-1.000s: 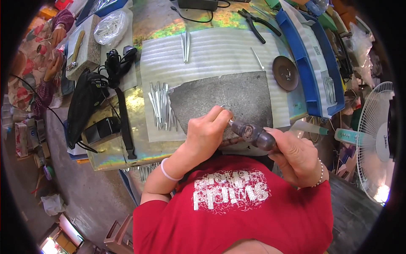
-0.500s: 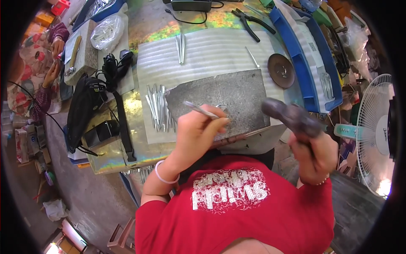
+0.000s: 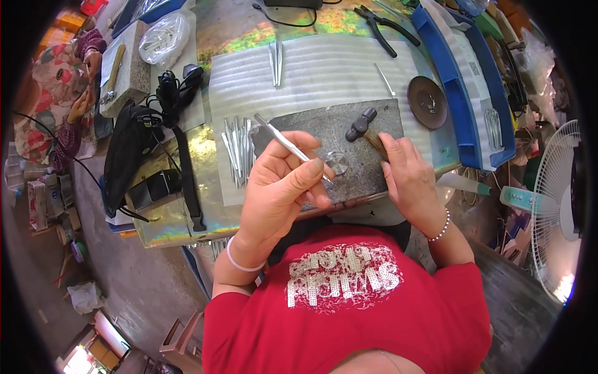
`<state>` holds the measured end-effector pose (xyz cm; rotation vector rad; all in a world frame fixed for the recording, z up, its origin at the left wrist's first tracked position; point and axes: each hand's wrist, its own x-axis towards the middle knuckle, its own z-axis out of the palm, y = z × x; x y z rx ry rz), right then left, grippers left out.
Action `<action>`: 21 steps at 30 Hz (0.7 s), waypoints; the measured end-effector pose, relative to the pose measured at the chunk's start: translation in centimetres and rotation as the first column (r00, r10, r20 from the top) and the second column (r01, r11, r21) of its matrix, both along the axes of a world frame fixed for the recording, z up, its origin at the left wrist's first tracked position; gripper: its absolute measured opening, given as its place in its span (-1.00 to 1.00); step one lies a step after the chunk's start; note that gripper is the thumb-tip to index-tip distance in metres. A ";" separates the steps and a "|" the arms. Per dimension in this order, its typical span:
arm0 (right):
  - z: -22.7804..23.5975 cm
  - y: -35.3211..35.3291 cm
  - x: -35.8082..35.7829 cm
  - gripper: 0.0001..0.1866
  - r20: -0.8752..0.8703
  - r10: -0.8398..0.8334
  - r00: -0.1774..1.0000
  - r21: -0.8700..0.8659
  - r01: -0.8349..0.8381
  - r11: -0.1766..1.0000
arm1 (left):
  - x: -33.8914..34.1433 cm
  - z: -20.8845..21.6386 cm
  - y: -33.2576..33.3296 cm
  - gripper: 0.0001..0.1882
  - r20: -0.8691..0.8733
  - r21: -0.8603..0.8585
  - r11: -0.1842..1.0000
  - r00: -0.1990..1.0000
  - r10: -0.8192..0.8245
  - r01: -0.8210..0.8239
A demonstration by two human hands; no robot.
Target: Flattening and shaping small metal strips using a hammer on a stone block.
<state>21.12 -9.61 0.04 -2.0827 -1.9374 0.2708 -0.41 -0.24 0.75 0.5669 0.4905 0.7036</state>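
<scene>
Head view: a metal rod [image 3: 286, 144] is held slantwise by the left hand [image 3: 274, 181] over the near left part of a grey stone slab [image 3: 305, 128]. The rod is pinched between thumb and forefinger, while the other fingers are loosely curled; whether its lower tip is touching the slab cannot be told. Just beside that tip, a round shiny disc [image 3: 338, 163] is laid on the slab, partly hidden by the hand. A hammer [image 3: 360, 126] is rested with its dark head on the slab's right half. Its wooden handle is partly covered by the half-bent fingers of the right hand [image 3: 414, 181], placed at the slab's right edge; how firmly it is gripped cannot be told.

A bundle of metal rods [image 3: 235, 153] is laid just left of the slab, and a few more rods [image 3: 275, 65] are placed beyond it on a white foam sheet [image 3: 336, 68]. To the slab's right, a brown dish [image 3: 417, 114] is set, with a blue tray [image 3: 445, 75] farther out. Black-handled pliers [image 3: 381, 38] are laid well beyond the slab.
</scene>
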 end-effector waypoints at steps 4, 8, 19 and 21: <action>0.5 1.5 2.1 -0.58 -0.042 0.103 0.994 0.077 -0.099 0.992 | 0.5 0.1 -0.2 -0.76 -0.077 0.072 0.997 0.996 0.035 -0.029; -0.5 6.3 6.5 -0.76 -0.241 -0.035 0.970 0.134 0.069 0.989 | 0.4 -0.1 -0.3 -0.79 -0.112 0.020 1.000 0.994 0.006 -0.004; -6.9 15.6 12.1 -0.76 0.002 -0.118 0.993 -0.111 0.117 0.987 | -0.1 0.9 -1.0 -0.74 -0.358 0.319 0.945 0.932 0.048 0.073; -6.8 15.8 12.2 -0.76 0.010 -0.124 0.992 -0.135 0.124 0.983 | -0.1 0.7 -1.1 -0.75 -0.340 0.285 0.955 0.940 0.017 0.086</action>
